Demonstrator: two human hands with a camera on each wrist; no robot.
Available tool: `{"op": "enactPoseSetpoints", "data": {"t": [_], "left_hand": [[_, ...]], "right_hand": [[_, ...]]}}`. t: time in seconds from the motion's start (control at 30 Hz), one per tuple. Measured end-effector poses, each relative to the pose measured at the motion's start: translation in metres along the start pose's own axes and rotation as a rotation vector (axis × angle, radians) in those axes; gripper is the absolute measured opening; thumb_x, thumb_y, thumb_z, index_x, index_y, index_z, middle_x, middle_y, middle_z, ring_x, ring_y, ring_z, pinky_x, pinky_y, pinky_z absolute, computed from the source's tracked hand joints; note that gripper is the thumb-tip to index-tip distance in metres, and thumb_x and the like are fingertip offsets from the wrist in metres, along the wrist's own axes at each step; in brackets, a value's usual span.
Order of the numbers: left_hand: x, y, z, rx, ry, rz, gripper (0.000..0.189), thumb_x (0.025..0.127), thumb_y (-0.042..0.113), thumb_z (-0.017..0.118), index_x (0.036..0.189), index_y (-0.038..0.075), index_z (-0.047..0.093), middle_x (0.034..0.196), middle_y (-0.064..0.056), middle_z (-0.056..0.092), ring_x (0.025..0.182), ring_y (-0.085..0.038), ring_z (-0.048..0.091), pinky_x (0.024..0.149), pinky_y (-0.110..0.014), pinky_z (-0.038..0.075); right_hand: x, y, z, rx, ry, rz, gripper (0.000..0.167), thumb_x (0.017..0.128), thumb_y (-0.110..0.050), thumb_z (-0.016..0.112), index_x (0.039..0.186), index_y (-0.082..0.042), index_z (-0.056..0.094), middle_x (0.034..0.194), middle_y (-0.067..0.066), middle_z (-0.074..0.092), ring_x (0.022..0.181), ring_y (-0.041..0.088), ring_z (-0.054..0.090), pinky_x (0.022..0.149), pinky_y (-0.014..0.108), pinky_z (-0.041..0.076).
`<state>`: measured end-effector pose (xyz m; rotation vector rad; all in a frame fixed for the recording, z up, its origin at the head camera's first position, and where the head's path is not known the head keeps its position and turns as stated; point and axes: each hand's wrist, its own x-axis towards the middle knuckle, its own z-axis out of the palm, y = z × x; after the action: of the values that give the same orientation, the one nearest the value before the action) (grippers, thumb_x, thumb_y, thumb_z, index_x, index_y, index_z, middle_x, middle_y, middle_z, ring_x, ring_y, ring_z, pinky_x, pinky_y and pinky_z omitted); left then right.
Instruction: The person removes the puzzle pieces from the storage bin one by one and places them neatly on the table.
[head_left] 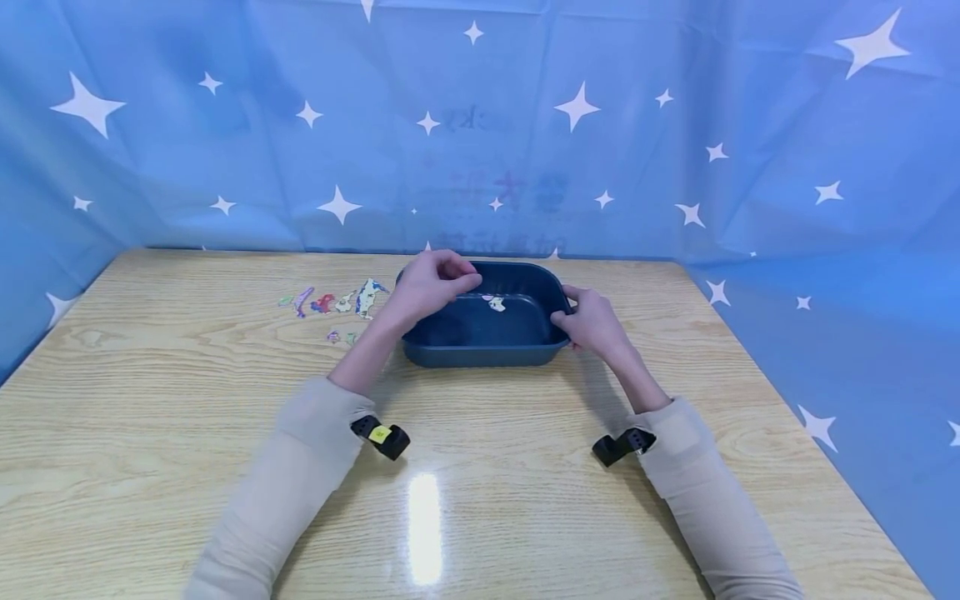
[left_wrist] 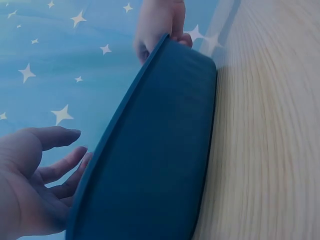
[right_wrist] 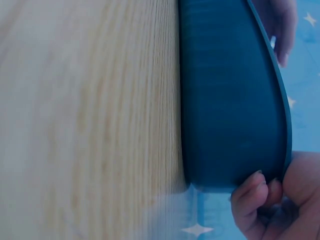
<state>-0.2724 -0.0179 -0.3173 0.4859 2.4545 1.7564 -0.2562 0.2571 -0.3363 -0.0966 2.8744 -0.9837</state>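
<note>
A dark blue oblong tub (head_left: 472,357) stands on the wooden table, seen from its outer side in both wrist views. Over its left rim reaches my left hand (head_left: 433,287); in the left wrist view the thumb and fingers (left_wrist: 62,165) are spread apart and hold nothing. My right hand (head_left: 592,321) grips the tub's right end, thumb over the rim and fingers (right_wrist: 250,197) curled against the outer wall. Inside the tub shows a small white cut-out piece (head_left: 496,303) with pink and dark marks.
Left of the tub, several small colourful cut-out pieces lie on the table (head_left: 187,400), among them a blue-and-white one (head_left: 367,298), a red one (head_left: 323,303) and a purple one (head_left: 302,302). A blue curtain (head_left: 262,158) with white stars hangs behind the table.
</note>
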Motion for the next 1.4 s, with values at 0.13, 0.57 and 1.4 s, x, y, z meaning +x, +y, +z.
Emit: {"op": "enactPoseSetpoints", "data": {"t": [0.13,0.57,1.4], "left_hand": [[0.006,0.002,0.012,-0.022,0.003,0.000,0.020,0.098,0.021,0.069,0.109,0.004,0.070,0.102,-0.009,0.066,0.094,-0.026,0.061,0.079,-0.033,0.051],[0.027,-0.007,0.044,0.046,-0.059,-0.042,0.019,0.099,0.015,0.067,0.113,0.003,0.069,0.106,-0.010,0.069,0.098,-0.024,0.063,0.082,-0.034,0.051],[0.033,-0.020,0.054,0.550,-0.398,-0.006,0.044,0.104,0.009,0.055,0.148,0.008,0.050,0.147,-0.012,0.052,0.135,-0.030,0.042,0.104,-0.040,0.043]], "right_hand": [[0.000,0.000,0.000,0.000,-0.001,-0.009,0.061,0.100,-0.013,0.053,0.156,0.002,0.031,0.054,0.010,0.057,0.056,0.035,0.065,0.049,0.031,0.048],[0.001,0.000,-0.001,-0.013,0.004,-0.013,0.060,0.101,-0.013,0.053,0.156,0.001,0.032,0.055,0.009,0.058,0.056,0.035,0.064,0.050,0.031,0.048],[0.002,0.002,0.001,0.008,0.013,0.001,0.061,0.100,-0.013,0.053,0.156,0.000,0.031,0.056,0.009,0.059,0.054,0.034,0.064,0.053,0.040,0.055]]}}
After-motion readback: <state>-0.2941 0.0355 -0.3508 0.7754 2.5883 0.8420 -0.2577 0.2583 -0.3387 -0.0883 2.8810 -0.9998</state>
